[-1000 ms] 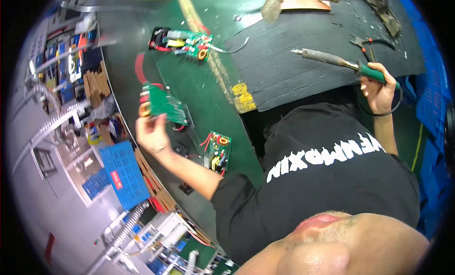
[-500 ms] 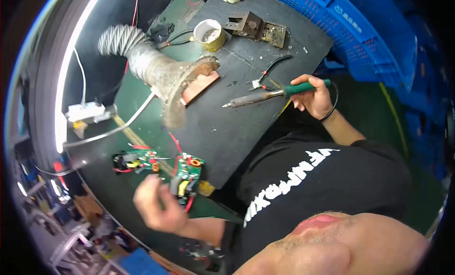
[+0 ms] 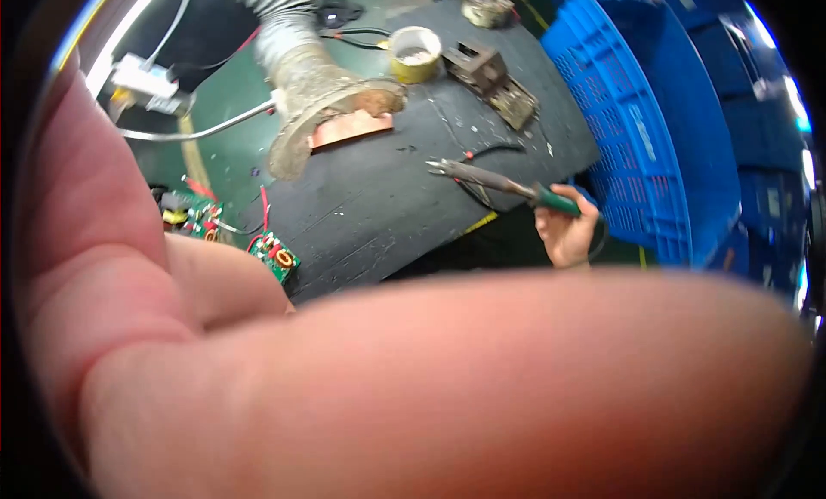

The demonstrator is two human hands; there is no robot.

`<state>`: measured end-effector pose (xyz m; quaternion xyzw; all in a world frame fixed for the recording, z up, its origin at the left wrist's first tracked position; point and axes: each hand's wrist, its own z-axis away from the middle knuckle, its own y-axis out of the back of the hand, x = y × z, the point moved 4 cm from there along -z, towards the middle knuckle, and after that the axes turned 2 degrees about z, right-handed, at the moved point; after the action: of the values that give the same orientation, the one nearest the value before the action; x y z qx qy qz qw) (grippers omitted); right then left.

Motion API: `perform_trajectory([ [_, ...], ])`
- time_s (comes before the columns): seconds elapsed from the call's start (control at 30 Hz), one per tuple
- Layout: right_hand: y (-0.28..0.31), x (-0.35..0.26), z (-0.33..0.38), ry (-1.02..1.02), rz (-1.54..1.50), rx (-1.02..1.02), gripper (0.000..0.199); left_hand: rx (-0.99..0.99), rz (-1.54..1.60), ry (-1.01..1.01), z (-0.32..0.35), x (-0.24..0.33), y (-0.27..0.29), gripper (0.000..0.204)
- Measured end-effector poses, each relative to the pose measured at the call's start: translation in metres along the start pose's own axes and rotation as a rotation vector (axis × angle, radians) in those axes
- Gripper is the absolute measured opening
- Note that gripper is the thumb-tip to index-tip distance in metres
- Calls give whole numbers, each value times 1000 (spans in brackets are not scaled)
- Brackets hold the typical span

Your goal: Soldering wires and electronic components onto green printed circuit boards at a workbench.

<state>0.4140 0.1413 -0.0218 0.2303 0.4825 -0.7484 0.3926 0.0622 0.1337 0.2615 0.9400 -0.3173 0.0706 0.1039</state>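
In the head view, the right hand (image 3: 568, 231) curls around the soldering iron (image 3: 495, 181), tip leftward above the counter (image 3: 370, 215). The left hand (image 3: 215, 378) looms nearest; its opening and hold I cannot tell. Circuit boards (image 3: 268, 248) lie left.

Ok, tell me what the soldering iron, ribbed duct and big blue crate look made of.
Soldering iron: dull grey barrel, likely metal; green handle, probably plastic by its even colour.
Ribbed duct: perhaps metal foil, from its silvery folds; coated fabric is possible.
Big blue crate: probably moulded plastic, slightly glossy, with perforated, evenly coloured walls.
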Motion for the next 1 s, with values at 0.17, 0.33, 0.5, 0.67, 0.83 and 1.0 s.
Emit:
perform_trajectory([
  [0.17, 25, -4, 17, 61, -50, -1, 46, 114, -111, -103, -3, 12, -2, 31],
  [0.33, 53, 8, 12, -54, 29, 20, 50, 281, -35, -262, -31, 15, -32, 29],
  [0.5, 30, -27, 34, 198, -1, -31, 50, 244, 192, -189, -40, 55, -75, 26],
  [0.67, 30, -86, 48, 609, 134, -39, 54, 114, 419, -142, -57, 72, -118, 24],
  [0.83, 17, -128, 95, 1123, 589, 120, 51, -839, 567, 505, 97, 126, -188, 28],
  [1.0, -25, -123, 94, 1562, 1175, 14, 35, -913, 1648, 1621, 178, 202, -215, 60],
])
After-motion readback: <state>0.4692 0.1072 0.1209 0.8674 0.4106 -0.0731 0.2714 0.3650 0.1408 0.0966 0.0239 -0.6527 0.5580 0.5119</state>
